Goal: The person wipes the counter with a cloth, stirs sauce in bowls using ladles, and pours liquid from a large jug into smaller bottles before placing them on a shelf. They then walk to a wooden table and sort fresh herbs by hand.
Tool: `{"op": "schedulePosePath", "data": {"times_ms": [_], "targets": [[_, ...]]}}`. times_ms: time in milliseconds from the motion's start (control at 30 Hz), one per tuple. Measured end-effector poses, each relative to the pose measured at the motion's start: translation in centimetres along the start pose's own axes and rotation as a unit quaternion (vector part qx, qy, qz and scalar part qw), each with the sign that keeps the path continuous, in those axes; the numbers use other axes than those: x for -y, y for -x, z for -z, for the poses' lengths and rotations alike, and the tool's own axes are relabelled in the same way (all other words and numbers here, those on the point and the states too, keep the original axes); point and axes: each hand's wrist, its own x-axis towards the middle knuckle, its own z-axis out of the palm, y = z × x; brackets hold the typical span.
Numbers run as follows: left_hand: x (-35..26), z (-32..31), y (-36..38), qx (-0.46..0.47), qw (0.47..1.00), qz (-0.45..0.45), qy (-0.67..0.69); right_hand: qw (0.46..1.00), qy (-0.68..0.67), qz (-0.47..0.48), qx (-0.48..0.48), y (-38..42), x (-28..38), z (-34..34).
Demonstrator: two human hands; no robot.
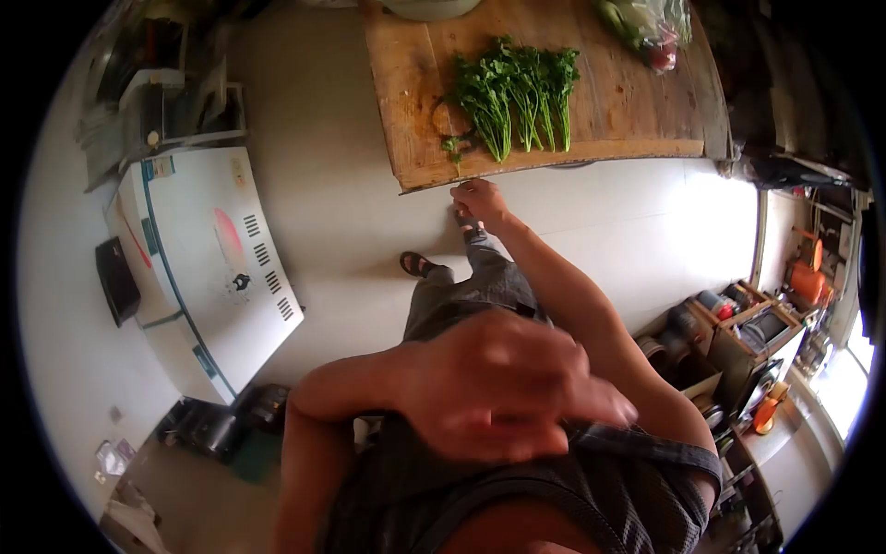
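Note:
My right hand [480, 198] is at the near edge of the wooden table [637, 115], its fingers pressed together; what is between them is too small to make out. Just beyond these fingers a small green sprig [453, 148] lies with its stem toward the edge. Several leafy green bunches [526, 92] lie side by side on the wood, stems toward me. My left hand [503, 388] is raised close to the camera in front of my chest, blurred by motion, with fingers partly bent; whether it holds anything is hidden.
A pale bowl [429, 7] and a plastic bag with vegetables [660, 42] are on the table's far side. A white fridge [217, 268] stands at the left. Shelves with pots and containers [738, 323] are at the right. My sandalled foot [417, 265] shows below.

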Motion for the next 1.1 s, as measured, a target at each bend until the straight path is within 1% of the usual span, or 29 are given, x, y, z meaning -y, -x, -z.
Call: {"op": "schedulePosePath", "data": {"times_ms": [33, 67, 100, 133, 167, 200, 233, 300, 333, 367, 400, 433, 467, 500, 533, 567, 633, 667, 733, 767, 833, 867, 900, 967, 1000, 1033, 1100], "targets": [[-1.3, -0.2, -0.9, -0.009, 1.000, -0.027, -0.002, 1.000, 0.013, 0.001, 0.004, 0.1, 0.6, -0.3], [-2.7, -0.5, -1.8, -0.017, 0.998, -0.053, -0.005, 0.995, 0.092, -0.001, -0.042, 0.1, 1.1, -0.4], [-4.2, 0.1, -2.7, 0.058, 0.998, -0.035, -0.012, 0.982, 0.170, -0.004, -0.088, 0.0, 1.3, -0.4], [-4.7, 0.0, -2.6, 0.088, 0.996, -0.024, -0.014, 0.980, 0.179, -0.007, -0.082, 0.0, 1.3, -0.4], [-5.2, -0.1, -2.6, 0.119, 0.993, -0.013, -0.017, 0.993, 0.107, -0.021, -0.047, 0.0, 1.3, -0.5], [-4.9, -0.8, -2.8, 0.117, 0.990, -0.085, 0.007, 0.999, 0.033, -0.032, -0.015, 0.2, 1.8, -0.6], [-5.0, -0.8, -2.7, 0.117, 0.985, -0.127, -0.023, 0.998, 0.040, -0.036, -0.014, 0.5, 2.3, -0.7], [-5.2, -0.8, -2.4, 0.109, 0.968, -0.210, -0.082, 0.999, 0.014, 0.010, -0.028, 2.2, 4.2, -1.2], [-5.9, -1.5, -2.0, 0.059, 0.979, -0.180, -0.070, 0.998, 0.044, 0.031, -0.035, 2.7, 5.3, -0.9], [-6.3, -1.5, -1.9, 0.035, 0.983, -0.170, -0.065, 0.997, 0.050, 0.035, -0.038, 3.2, 7.0, -0.5], [-6.7, -1.6, -1.7, 0.011, 0.985, -0.159, -0.059, 0.991, 0.077, 0.084, -0.063, 3.8, 8.6, 0.1], [-7.2, -1.3, -1.5, 0.017, 0.986, -0.153, -0.071, 0.982, 0.103, 0.132, -0.087, 4.2, 9.6, 0.9], [-7.8, -0.9, -1.3, 0.024, 0.986, -0.145, -0.083, 0.946, 0.229, 0.195, -0.123, 2.3, 9.3, 2.7], [-8.3, -0.6, -1.0, 0.031, 0.986, -0.135, -0.096, 0.909, 0.299, 0.242, -0.158, 2.6, 11.1, 3.5], [-8.9, -0.3, -0.8, 0.037, 0.985, -0.125, -0.109, 0.888, 0.309, 0.279, -0.195, 0.8, 10.9, 4.9], [-9.2, -0.1, -0.8, 0.042, 0.985, -0.123, -0.117, 0.888, 0.282, 0.290, -0.218, 0.4, 12.1, 5.6], [-9.6, 0.3, -0.6, 0.049, 0.983, -0.118, -0.131, 0.866, 0.363, 0.239, -0.248, 1.4, 15.5, 6.2], [-9.8, 0.2, -0.5, 0.049, 0.983, -0.113, -0.135, 0.866, 0.364, 0.238, -0.249, 1.2, 15.3, 6.7], [-10.2, 0.1, -0.4, 0.049, 0.983, -0.096, -0.147, 0.753, 0.516, 0.253, -0.321, 0.5, 14.7, 7.4], [-10.5, 0.1, -0.3, 0.048, 0.984, -0.084, -0.152, 0.754, 0.515, 0.253, -0.320, 0.8, 14.5, 7.6], [-11.2, 0.1, -0.3, 0.045, 0.983, -0.063, -0.164, 0.759, 0.553, 0.204, -0.278, 1.2, 14.5, 8.1], [-11.5, 0.1, -0.3, 0.042, 0.983, -0.053, -0.168, 0.748, 0.528, 0.251, -0.315, 0.7, 14.0, 8.1], [-11.7, 0.2, -0.3, 0.040, 0.983, -0.044, -0.172, 0.748, 0.529, 0.251, -0.312, 0.1, 14.0, 8.5], [-12.3, 0.2, -0.6, 0.041, 0.983, -0.020, -0.177, 0.741, 0.556, 0.202, -0.318, -0.9, 14.3, 8.9], [-12.5, 0.2, -0.7, 0.044, 0.984, -0.001, -0.175, 0.740, 0.574, 0.177, -0.303, -1.3, 14.5, 8.9], [-12.9, 0.1, -0.8, 0.045, 0.983, 0.014, -0.175, 0.741, 0.572, 0.178, -0.304, -1.5, 14.6, 8.9], [-13.4, 0.2, -1.0, 0.066, 0.981, 0.086, -0.161, 0.742, 0.588, 0.137, -0.291, -2.2, 14.8, 8.5]]}}
